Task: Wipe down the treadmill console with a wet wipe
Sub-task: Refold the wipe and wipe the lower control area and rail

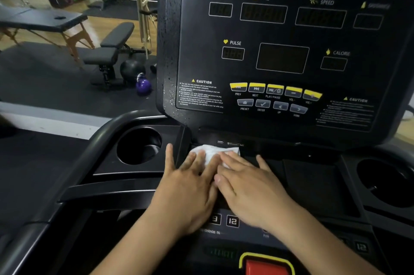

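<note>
The black treadmill console (282,35) fills the upper right, with dark displays and yellow and grey buttons (275,89). Water droplets dot its left edge. Below it, a white wet wipe (211,151) lies flat on the black tray shelf (309,176). My left hand (190,185) and my right hand (251,182) press side by side on the wipe with straight fingers. The hands cover most of the wipe; only its far edge shows.
Round cup holders sit at the left (139,145) and right (387,182) of the tray. A red stop button (266,267) is at the bottom. Beyond the left handrail (89,156) stand a weight bench (109,50), a purple kettlebell (143,85) and a massage table (44,20).
</note>
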Demonstrator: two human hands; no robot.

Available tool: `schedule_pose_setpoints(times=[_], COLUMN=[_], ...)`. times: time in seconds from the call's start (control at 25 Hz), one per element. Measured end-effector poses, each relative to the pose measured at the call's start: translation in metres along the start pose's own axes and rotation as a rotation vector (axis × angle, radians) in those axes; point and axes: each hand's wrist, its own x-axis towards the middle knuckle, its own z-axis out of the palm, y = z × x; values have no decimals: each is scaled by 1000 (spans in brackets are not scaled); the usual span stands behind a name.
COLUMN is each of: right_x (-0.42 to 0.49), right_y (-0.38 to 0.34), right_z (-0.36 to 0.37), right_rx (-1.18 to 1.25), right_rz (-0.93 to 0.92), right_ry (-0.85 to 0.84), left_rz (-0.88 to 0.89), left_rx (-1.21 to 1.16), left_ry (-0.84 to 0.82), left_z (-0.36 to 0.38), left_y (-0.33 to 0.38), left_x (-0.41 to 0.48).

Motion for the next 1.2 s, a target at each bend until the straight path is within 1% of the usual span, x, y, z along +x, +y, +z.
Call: schedule_pose_setpoints(times=[0.04, 0.12, 0.2, 0.28, 0.36, 0.4, 0.48, 0.6, 0.8, 0.88, 1.04, 1.12, 1.2], right_x=[0, -16, -30, -17, 3, 7, -3, -23, 15, 16, 14, 8, -7], right_y=[-1, -4, -8, -4, -2, -2, -2, -6, -2, -1, -3, -7, -14], right_z=[1, 6, 6, 2, -4, -4, 1, 6, 10, 18, 20, 18, 18], right_rx=[11, 40, 41, 37, 44, 41, 42, 41, 49, 49, 79, 119, 162], right_rz=[-8, -34, -34, -24, -1, 1, -17, -34, -6, -1, 4, -14, -38], right_ry=[7, -40, -61, -22, 47, 67, 51, 21, 79, 72, 85, 75, 36], left_rz=[-1, 22, 44, 4, -32, -49, -18, 17, -2, -10, -23, -22, 21], left_rx=[15, -17, -19, -24, 17, 0, -34, -69, 96, 95, 202, 203, 160], left_ry=[28, -6, 41, -16, 47, 26, -7, -8, 8, -7, -34, -37, 9], left_z=[-2, -2, 3, -5, -7, -9, -13, -13, -3, -6, -11, -14, -10], left_y=[0, 4, 4, 3, 0, 1, 2, 2, -7, -7, -7, -10, -10], left_x=[-1, -13, -23, -13, 10, 14, 6, -16, 14, 14, 12, 9, -6])
